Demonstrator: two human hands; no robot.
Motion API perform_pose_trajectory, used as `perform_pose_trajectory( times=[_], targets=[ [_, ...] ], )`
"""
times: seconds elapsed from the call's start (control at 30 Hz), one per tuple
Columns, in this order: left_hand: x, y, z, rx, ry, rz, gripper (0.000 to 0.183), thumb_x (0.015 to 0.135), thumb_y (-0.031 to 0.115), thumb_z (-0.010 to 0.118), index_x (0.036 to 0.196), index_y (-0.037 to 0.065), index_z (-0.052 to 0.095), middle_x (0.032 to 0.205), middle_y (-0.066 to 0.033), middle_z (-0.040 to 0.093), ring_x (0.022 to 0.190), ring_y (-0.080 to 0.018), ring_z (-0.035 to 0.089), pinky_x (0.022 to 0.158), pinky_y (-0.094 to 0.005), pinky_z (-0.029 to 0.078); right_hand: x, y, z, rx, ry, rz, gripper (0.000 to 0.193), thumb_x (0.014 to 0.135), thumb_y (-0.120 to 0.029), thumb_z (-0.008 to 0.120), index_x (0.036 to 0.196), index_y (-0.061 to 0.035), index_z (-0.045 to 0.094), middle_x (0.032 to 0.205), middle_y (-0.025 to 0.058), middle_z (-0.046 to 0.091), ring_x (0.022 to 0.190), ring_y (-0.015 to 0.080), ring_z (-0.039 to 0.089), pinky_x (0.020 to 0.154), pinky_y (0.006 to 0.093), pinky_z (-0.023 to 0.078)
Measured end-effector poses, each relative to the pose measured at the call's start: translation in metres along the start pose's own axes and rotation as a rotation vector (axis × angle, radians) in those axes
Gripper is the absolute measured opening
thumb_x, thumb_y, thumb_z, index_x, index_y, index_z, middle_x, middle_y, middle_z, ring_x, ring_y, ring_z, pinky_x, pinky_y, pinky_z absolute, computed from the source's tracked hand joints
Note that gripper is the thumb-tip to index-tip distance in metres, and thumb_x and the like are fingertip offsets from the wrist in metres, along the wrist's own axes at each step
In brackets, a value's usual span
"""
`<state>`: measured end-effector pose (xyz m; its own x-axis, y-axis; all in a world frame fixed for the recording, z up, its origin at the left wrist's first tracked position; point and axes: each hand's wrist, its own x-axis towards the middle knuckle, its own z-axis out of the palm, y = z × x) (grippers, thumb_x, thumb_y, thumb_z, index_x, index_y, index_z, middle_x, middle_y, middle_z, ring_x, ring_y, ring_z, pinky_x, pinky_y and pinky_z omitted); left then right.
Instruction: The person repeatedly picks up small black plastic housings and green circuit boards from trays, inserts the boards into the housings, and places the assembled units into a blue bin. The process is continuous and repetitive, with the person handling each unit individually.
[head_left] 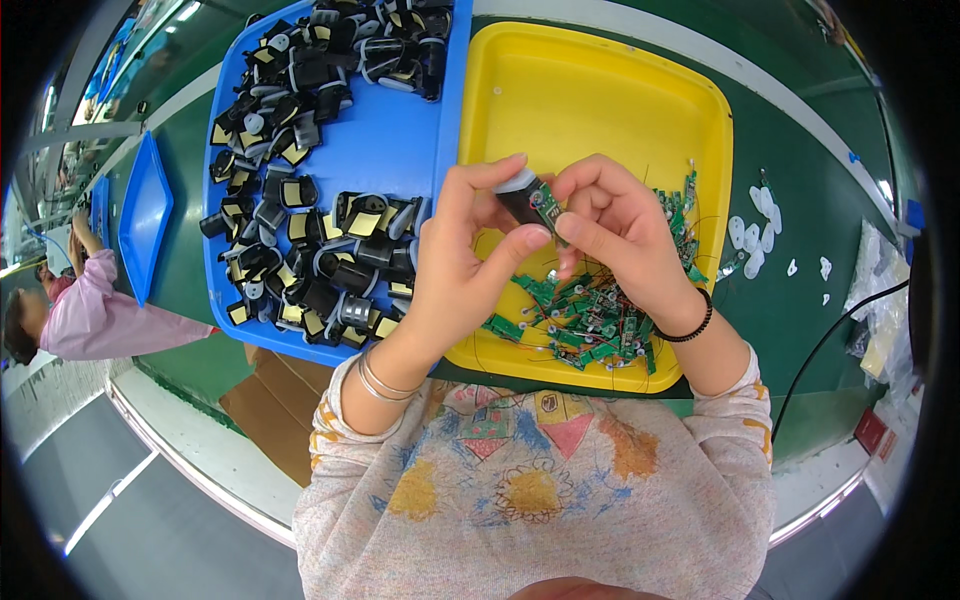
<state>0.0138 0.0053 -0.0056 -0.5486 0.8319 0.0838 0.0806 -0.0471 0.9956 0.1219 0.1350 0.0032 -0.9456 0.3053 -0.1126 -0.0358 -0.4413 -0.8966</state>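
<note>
My left hand [476, 240] is closed round a small black plastic housing [519, 200] with a pale rounded end, held above the yellow tray [600, 110]. Between thumb and fingers, my right hand [612, 222] pinches a small green circuit board [546, 207] against the housing's side. Whether the board sits inside the housing or only touches it, I cannot tell. Below my hands, a heap of green circuit boards [590, 318] with thin wires lies in the near part of the yellow tray. Many similar black housings [350, 262] with cream pads and grey loops fill much of the blue tray [395, 135] at left.
On the green table right of the yellow tray lie several white oval pieces [752, 236]. Farther right are clear plastic bags [880, 300] and a black cable [835, 325]. A second blue tray [146, 215] stands at left, near a person in pink [115, 312]. A cardboard box [275, 410] is below the table edge.
</note>
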Motion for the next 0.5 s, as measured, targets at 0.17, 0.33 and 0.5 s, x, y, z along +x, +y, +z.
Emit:
perform_pose_trajectory(
  times=[0.17,0.33,0.5],
  targets=[
    [-0.0001,-0.0002,0.0003,0.081,0.003,0.087,0.043,0.077,0.004,0.062,0.115,0.000,0.041,0.106,-0.0151,0.057,0.083,-0.0149,0.059,0.074,-0.0259,0.046,0.0006,0.0005,-0.0024,0.011,-0.051,0.049,0.011,0.085,-0.010,0.055,0.086,0.0003,0.051,0.081,0.0027,0.056,0.059,0.0065,0.053,0.054,0.0196,0.046],
    [0.0014,0.0013,-0.0008,-0.139,-0.051,0.047,0.041,0.078,0.001,0.059,0.115,0.001,0.041,0.119,-0.0152,0.050,0.097,-0.0176,0.056,0.080,-0.0280,0.045,-0.0050,0.0042,0.0049,-0.217,0.015,-0.072,0.008,0.082,-0.006,0.056,0.086,0.0003,0.053,0.080,0.0044,0.057,0.061,0.0075,0.055,0.054,0.0201,0.047],
    [0.0019,0.0040,-0.0031,-0.241,-0.067,0.000,0.039,0.078,-0.001,0.059,0.113,0.002,0.042,0.123,-0.0143,0.047,0.100,-0.0189,0.055,0.083,-0.0291,0.045,-0.0058,0.0021,0.0068,-0.635,0.034,-0.289,0.009,0.077,-0.003,0.059,0.083,0.0007,0.054,0.072,0.0062,0.056,0.059,0.0102,0.057,0.053,0.0213,0.045]
  ],
)
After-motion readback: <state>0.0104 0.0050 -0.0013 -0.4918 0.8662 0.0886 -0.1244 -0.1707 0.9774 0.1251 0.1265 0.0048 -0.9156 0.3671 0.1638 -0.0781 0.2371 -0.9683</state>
